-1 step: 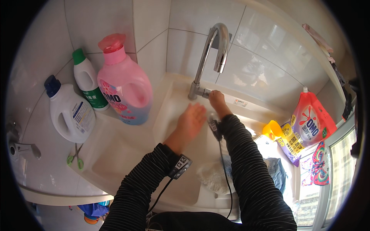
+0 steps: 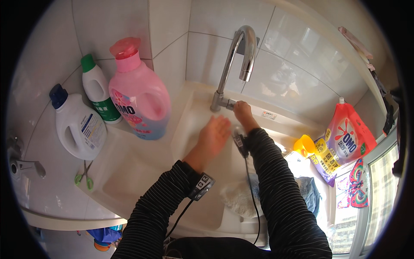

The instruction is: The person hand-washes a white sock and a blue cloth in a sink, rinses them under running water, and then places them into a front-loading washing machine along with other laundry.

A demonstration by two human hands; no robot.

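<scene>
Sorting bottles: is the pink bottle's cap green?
No, the pink bottle has a pinkish-red cap, while the green cap tops the slim white bottle beside it.

A: ok what's the tap [image 2: 225,69] look like?
B: shiny chrome gooseneck, standing up, base just left of the right hand's fingers [image 2: 240,105]. Side handle [image 2: 228,104] sticks out right, its end gripped in them.
A: and the spout tip [image 2: 246,74]?
B: points down, above those fingers, apart from them.
</scene>
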